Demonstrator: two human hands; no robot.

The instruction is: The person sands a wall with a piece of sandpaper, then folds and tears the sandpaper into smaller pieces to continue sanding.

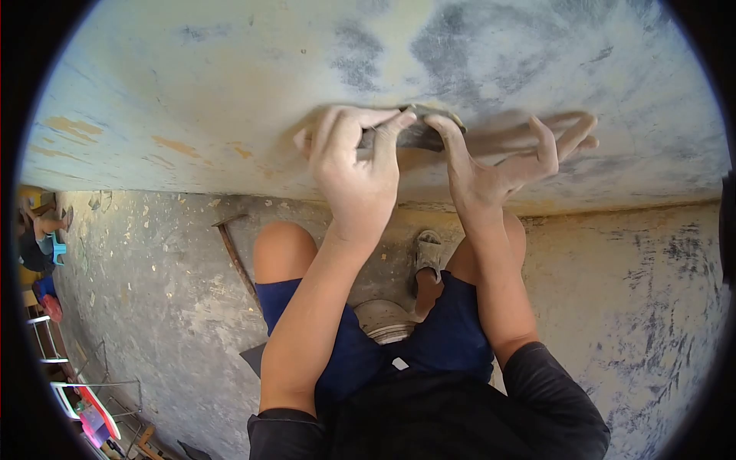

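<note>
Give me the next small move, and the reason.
I'd probably bring the spread fingers of the right hand in toward the dark curved piece: only the thumb seems to meet it, while the other fingers splay away beside the pale surface. The left hand appears to hold the opposite end between thumb and fingers.

Soft light is falling on the wall [230,77], the right hand [502,172] is casting blurry shadows, and black-cornered fisheye distortion is curving the floor [169,276].

Dark pad [422,138] partly behind left fingers [389,136]; rusty tool [234,253], lower end hidden; distant person [33,249], details too small.
</note>
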